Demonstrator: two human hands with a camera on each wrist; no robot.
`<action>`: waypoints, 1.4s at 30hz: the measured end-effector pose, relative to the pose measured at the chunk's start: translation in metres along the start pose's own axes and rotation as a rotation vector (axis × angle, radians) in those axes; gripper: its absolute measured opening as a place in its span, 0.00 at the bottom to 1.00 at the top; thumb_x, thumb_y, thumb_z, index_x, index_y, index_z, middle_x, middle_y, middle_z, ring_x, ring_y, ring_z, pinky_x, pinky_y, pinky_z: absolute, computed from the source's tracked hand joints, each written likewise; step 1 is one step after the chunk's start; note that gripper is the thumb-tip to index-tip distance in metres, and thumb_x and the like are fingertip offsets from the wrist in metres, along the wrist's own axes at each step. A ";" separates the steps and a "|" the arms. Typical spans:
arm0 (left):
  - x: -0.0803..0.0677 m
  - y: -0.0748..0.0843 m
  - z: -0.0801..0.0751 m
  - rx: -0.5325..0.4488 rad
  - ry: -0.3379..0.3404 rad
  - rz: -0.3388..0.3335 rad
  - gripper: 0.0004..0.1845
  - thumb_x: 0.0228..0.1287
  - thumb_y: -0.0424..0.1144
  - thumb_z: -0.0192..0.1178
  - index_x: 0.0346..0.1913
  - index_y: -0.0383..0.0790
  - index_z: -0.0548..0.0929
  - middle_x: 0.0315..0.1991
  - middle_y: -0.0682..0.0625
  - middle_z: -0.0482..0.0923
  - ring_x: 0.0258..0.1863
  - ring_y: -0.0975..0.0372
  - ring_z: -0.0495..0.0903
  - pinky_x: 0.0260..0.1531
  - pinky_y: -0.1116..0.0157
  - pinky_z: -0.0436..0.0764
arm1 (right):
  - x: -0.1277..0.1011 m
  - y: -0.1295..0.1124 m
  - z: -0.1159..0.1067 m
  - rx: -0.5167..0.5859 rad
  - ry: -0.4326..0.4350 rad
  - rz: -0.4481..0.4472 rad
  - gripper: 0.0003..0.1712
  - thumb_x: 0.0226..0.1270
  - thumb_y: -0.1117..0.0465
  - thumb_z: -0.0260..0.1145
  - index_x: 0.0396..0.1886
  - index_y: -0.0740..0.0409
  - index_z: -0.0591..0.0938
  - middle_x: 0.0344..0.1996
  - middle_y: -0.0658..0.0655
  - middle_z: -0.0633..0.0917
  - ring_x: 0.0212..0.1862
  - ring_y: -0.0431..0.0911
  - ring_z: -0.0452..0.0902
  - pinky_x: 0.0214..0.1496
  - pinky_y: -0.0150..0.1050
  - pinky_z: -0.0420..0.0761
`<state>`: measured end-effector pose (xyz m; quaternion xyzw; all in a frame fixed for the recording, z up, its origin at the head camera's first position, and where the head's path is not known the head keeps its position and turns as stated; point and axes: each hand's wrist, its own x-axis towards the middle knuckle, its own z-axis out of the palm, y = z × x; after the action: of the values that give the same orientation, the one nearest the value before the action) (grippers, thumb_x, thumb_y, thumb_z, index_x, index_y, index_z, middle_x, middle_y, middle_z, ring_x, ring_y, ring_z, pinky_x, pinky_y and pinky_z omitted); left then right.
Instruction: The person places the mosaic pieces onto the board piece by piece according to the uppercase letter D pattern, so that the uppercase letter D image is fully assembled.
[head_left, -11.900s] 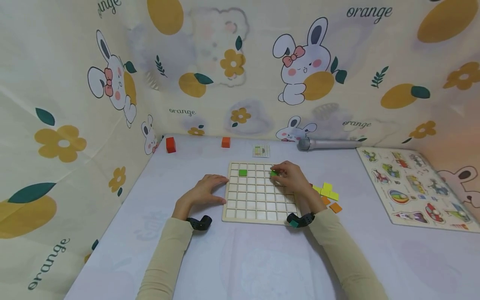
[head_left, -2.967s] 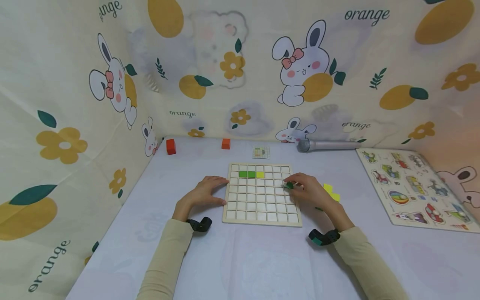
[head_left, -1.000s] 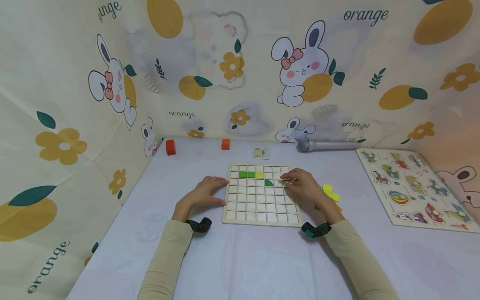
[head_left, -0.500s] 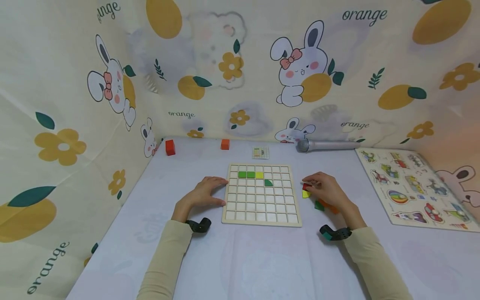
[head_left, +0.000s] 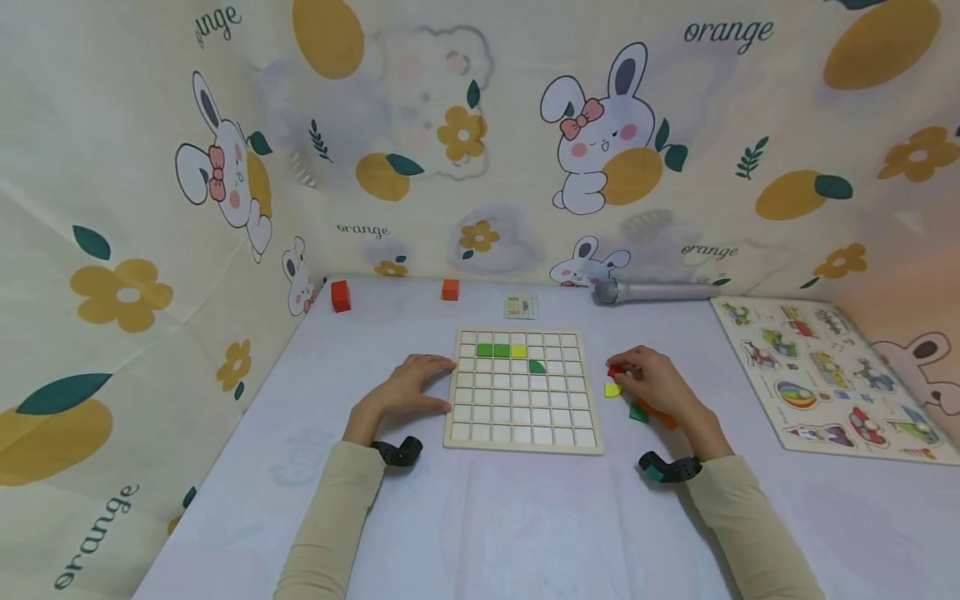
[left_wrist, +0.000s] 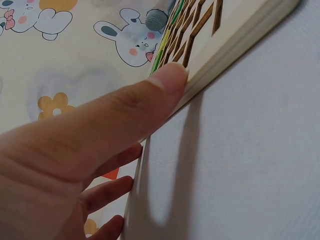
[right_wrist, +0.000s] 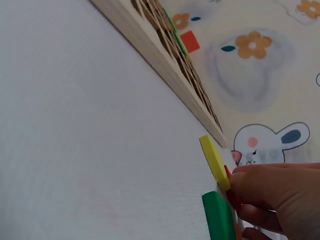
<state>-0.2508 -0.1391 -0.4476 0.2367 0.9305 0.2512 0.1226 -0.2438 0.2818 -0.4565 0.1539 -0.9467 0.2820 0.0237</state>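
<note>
A wooden grid board (head_left: 525,417) lies in front of me on the table. Its second row holds two green tiles (head_left: 493,350) and a yellow tile (head_left: 518,351), and a dark green piece (head_left: 537,366) lies one row nearer. My left hand (head_left: 408,387) rests flat beside the board's left edge (left_wrist: 235,45), thumb (left_wrist: 125,115) against it. My right hand (head_left: 626,372) is over the loose tiles to the right of the board, fingertips (right_wrist: 270,192) pinching a red tile (head_left: 615,369). A yellow tile (right_wrist: 215,162) and a green tile (right_wrist: 218,215) lie right by it.
A red cube (head_left: 341,295), an orange cube (head_left: 450,289) and a small pattern card (head_left: 522,306) lie at the back. A silver microphone (head_left: 652,290) lies against the back wall. An animal puzzle board (head_left: 832,375) fills the right side. Printed cloth walls enclose the table.
My right hand has left the board, with the dark green piece staying in the grid, and moved right to the loose tiles. The left hand has not moved.
</note>
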 end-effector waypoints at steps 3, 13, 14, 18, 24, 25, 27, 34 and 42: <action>0.000 0.000 0.000 0.001 -0.003 -0.001 0.39 0.50 0.51 0.69 0.66 0.47 0.69 0.67 0.48 0.63 0.69 0.51 0.54 0.66 0.47 0.55 | 0.000 0.000 0.000 -0.017 -0.004 0.015 0.17 0.60 0.64 0.66 0.49 0.63 0.81 0.41 0.60 0.79 0.43 0.52 0.74 0.49 0.51 0.77; 0.000 0.001 -0.001 0.010 -0.011 -0.013 0.40 0.50 0.52 0.69 0.66 0.47 0.68 0.68 0.48 0.63 0.69 0.52 0.53 0.66 0.48 0.55 | 0.004 -0.010 0.004 0.021 0.005 -0.068 0.16 0.59 0.66 0.67 0.47 0.63 0.82 0.40 0.58 0.80 0.43 0.51 0.76 0.48 0.51 0.78; 0.000 0.001 -0.001 0.012 -0.010 -0.013 0.40 0.50 0.52 0.69 0.66 0.47 0.68 0.68 0.48 0.63 0.69 0.52 0.54 0.66 0.48 0.55 | 0.005 -0.013 0.006 0.033 0.005 -0.092 0.15 0.59 0.66 0.67 0.47 0.63 0.82 0.40 0.58 0.81 0.43 0.50 0.76 0.47 0.51 0.78; 0.000 0.001 -0.001 0.014 -0.012 -0.018 0.40 0.50 0.53 0.69 0.66 0.48 0.68 0.68 0.49 0.63 0.69 0.52 0.53 0.66 0.48 0.55 | 0.011 -0.031 0.018 0.046 -0.005 -0.188 0.15 0.58 0.66 0.68 0.46 0.61 0.83 0.40 0.57 0.81 0.42 0.49 0.76 0.45 0.49 0.78; 0.000 0.001 0.000 -0.001 -0.013 -0.029 0.40 0.49 0.53 0.69 0.66 0.49 0.68 0.68 0.49 0.63 0.69 0.53 0.53 0.66 0.48 0.55 | 0.018 -0.061 0.036 0.085 -0.058 -0.296 0.13 0.58 0.65 0.68 0.44 0.58 0.84 0.41 0.52 0.81 0.43 0.46 0.74 0.45 0.44 0.76; 0.000 0.001 0.000 0.000 -0.012 -0.027 0.39 0.49 0.53 0.69 0.66 0.49 0.68 0.67 0.49 0.63 0.69 0.52 0.53 0.66 0.47 0.55 | 0.020 -0.065 0.038 0.092 -0.058 -0.321 0.12 0.58 0.65 0.68 0.44 0.58 0.84 0.41 0.52 0.82 0.43 0.46 0.74 0.45 0.44 0.76; 0.000 0.001 0.000 0.000 -0.010 -0.025 0.39 0.50 0.53 0.69 0.66 0.49 0.68 0.68 0.49 0.63 0.69 0.52 0.53 0.66 0.47 0.55 | 0.022 -0.071 0.042 0.109 -0.053 -0.364 0.12 0.57 0.66 0.68 0.42 0.59 0.84 0.41 0.52 0.82 0.44 0.47 0.74 0.46 0.45 0.76; 0.000 0.000 0.001 0.005 -0.008 -0.017 0.39 0.50 0.52 0.69 0.66 0.48 0.68 0.68 0.48 0.63 0.69 0.52 0.53 0.66 0.47 0.55 | 0.027 -0.077 0.053 0.118 -0.013 -0.433 0.10 0.56 0.68 0.69 0.40 0.58 0.84 0.41 0.54 0.84 0.45 0.49 0.75 0.46 0.45 0.76; 0.000 0.001 0.000 0.003 -0.008 -0.012 0.39 0.50 0.51 0.69 0.66 0.48 0.68 0.68 0.48 0.63 0.69 0.52 0.54 0.66 0.47 0.55 | 0.027 -0.073 0.056 0.084 0.043 -0.391 0.09 0.54 0.65 0.71 0.37 0.57 0.86 0.40 0.55 0.80 0.43 0.48 0.73 0.40 0.42 0.75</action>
<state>-0.2500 -0.1384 -0.4466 0.2323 0.9317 0.2483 0.1274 -0.2448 0.1866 -0.4615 0.3297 -0.8854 0.3147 0.0916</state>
